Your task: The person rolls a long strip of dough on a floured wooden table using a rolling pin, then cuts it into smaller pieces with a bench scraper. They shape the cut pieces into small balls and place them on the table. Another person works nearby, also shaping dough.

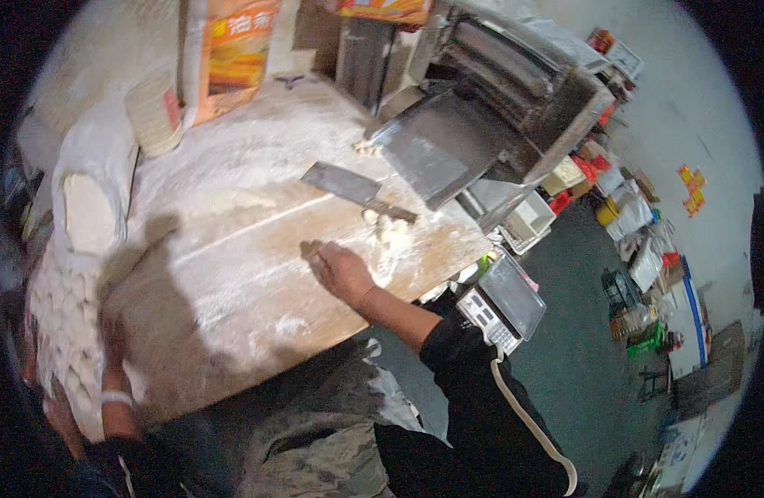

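My right hand (341, 271) hovers over or rests on a floured wooden worktop (245, 274), its fingers bent; whether anything is in them is not visible. Beyond it lies a cleaver (341, 182) with a dark handle, beside pale dough scraps (394, 235). Deep in shadow at the left, my left hand (112, 339) is beside a mass of rounded dough pieces (68, 317); its fingers are blurred. A white bag or cloth (96, 149) partly covers a large smooth dough piece (89, 211) above them.
Another person's hand (61, 414) appears at the lower left rim. A dough-rolling machine (500, 68) with a metal tray (438, 149) stands at the back right. A printed sack (232, 62) and a plastic tub (153, 118) stand behind. Right of the table sits a scale (503, 305).
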Motion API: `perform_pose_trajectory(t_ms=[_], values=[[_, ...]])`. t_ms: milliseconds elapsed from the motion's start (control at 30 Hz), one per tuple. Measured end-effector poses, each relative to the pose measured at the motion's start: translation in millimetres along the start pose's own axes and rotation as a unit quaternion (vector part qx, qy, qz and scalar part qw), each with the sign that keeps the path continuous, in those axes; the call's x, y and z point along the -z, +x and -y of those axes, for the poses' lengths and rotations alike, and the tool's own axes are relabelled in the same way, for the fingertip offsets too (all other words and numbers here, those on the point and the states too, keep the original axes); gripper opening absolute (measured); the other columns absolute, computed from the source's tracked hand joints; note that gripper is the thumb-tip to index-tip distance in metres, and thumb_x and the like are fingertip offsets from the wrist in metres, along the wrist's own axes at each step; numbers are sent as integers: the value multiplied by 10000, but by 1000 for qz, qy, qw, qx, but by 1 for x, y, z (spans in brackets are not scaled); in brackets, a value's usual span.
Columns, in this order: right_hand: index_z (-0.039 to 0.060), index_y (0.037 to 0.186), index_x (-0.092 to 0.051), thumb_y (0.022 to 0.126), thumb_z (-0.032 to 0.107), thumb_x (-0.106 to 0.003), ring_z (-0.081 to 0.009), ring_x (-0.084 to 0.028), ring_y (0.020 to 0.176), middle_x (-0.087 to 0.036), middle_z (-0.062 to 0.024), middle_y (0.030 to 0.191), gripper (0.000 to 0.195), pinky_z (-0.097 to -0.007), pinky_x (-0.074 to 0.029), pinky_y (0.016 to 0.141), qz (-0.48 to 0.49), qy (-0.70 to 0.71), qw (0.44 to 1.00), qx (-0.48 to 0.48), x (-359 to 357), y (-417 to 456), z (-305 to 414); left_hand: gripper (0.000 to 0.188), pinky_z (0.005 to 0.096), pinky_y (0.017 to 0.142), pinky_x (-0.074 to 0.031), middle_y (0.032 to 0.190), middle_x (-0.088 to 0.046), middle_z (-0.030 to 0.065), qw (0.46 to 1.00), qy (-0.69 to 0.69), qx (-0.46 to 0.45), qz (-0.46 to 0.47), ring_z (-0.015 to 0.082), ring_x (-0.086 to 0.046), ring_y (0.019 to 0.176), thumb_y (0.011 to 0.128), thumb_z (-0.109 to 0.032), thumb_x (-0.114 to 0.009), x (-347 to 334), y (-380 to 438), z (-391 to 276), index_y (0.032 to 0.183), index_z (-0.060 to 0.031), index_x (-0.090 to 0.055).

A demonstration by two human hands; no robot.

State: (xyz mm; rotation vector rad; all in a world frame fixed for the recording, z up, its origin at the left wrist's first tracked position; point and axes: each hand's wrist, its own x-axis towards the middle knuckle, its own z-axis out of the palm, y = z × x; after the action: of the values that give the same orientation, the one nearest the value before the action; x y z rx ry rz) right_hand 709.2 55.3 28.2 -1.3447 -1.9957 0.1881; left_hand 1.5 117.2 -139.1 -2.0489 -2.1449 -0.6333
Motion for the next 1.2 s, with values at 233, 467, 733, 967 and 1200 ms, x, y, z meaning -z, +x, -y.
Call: perform_pose_trajectory(t_ms=[233, 467, 733, 967, 1200], values=[[40, 1182, -640, 976, 146, -546, -366, -628, 1072, -659, -190, 1171, 250, -448, -513, 951, 38, -83, 996, 7, 9, -5, -11, 660, 463, 1197, -219, 1629, -302, 166, 978, 127, 92, 140, 333, -264, 1506, 1023, -430, -506, 28, -45, -95, 1565, -92, -338], [36, 1150, -667, 934, 123, -598, -324, -617, 1053, -652, -175, 1236, 243, -492, -466, 928, -5, -240, 969, 54, -9, 18, -53, 700, 543, 1214, -171, 1638, -283, 165, 973, 149, 106, 141, 324, -245, 1518, 1009, -457, -481, 63, -69, -157, 1568, -68, -320], [97, 1133, -701, 933, 304, -664, -346, -514, 1221, -644, -139, 1103, 290, -510, -393, 1052, -60, -153, 977, 135, -40, 105, 13, 677, 575, 1205, -192, 1613, -336, 147, 982, 143, 93, 75, 311, -295, 1498, 1016, -469, -472, 97, -88, -184, 1566, -100, -333], [96, 1155, -691, 905, 232, -617, -357, -551, 1188, -657, -154, 1166, 293, -494, -273, 1182, 173, -112, 959, 197, -149, 195, -51, 692, 510, 1211, -212, 1579, -384, 180, 972, 192, 40, -126, 353, -293, 1486, 964, -469, -540, 41, -98, -162, 1519, -81, -403], [-53, 1413, -447, 925, 279, -625, -456, -550, 1224, -553, -307, 1351, 616, -501, -397, 1092, 195, -253, 942, 106, -186, 196, -53, 734, 583, 1223, -104, 1611, -314, 191, 993, -95, 68, 30, 391, -222, 1512, 971, -472, -512, 85, -95, -198, 1535, -28, -361]])
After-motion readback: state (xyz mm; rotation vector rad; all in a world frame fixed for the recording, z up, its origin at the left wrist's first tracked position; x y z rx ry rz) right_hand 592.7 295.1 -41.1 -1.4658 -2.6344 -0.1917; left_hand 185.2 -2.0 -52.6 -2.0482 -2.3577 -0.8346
